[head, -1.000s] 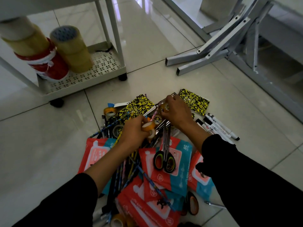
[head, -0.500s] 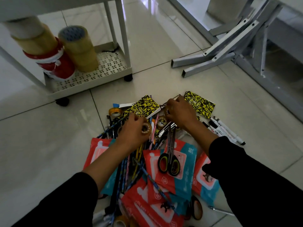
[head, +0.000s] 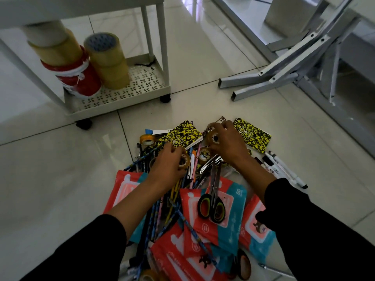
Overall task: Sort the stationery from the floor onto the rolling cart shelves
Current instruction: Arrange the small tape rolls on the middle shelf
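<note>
From the head view we see, at the centre of the frame, a heap of stationery on the pale tiled floor (head: 50,179); our left hand (head: 168,165) curls its fingers round a small roll of clear tape (head: 184,159), held just above the bundle of patterned pencils (head: 162,203); our right hand (head: 227,142) grips another small clear tape roll (head: 213,137) between thumb and curled fingers, right of the yellow-and-black speckled notebook (head: 178,134); a second speckled notebook (head: 252,134) lies beyond that hand. Below the hands a pair of black-handled scissors (head: 212,205) rests on a red-and-teal wipes packet (head: 229,216); white markers (head: 284,171) lie at centre right; a loose orange tape roll (head: 147,139) sits at the heap's upper left edge. In the upper left of the frame stands the white rolling cart (head: 142,94); its perforated bottom shelf holds tan packing tape rolls (head: 109,61) stacked beside a red-and-white tape roll (head: 77,78); grey metal table legs (head: 284,74) fill the upper right.
</note>
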The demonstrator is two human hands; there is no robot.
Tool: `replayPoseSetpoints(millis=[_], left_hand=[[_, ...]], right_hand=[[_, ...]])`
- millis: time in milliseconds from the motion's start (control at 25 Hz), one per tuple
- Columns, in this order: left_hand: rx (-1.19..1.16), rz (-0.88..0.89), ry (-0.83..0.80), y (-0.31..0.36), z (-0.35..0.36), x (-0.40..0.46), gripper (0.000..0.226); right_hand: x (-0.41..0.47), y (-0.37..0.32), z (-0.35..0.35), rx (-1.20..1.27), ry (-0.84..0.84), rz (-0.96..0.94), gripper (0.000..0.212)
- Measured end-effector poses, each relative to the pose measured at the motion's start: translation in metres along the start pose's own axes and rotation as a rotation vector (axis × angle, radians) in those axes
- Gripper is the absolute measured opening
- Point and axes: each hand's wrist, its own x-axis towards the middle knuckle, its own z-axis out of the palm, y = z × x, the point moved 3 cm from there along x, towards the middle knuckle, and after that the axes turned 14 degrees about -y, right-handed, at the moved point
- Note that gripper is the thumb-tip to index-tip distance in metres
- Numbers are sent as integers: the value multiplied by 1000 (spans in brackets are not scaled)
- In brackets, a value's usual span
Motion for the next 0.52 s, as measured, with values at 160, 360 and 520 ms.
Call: replayPoseSetpoints(millis=[160, 360, 520], left_hand=[[29, 1, 15, 0, 1, 0, 54], [36, -2, 23, 1, 2, -1, 56], [-65, -23, 51, -3, 1, 1, 55]], right_hand=[[3, -2, 6, -141, 7, 17, 56], [4, -2, 4, -108, 64, -12, 43], [8, -3, 9, -192, -12, -14, 53]])
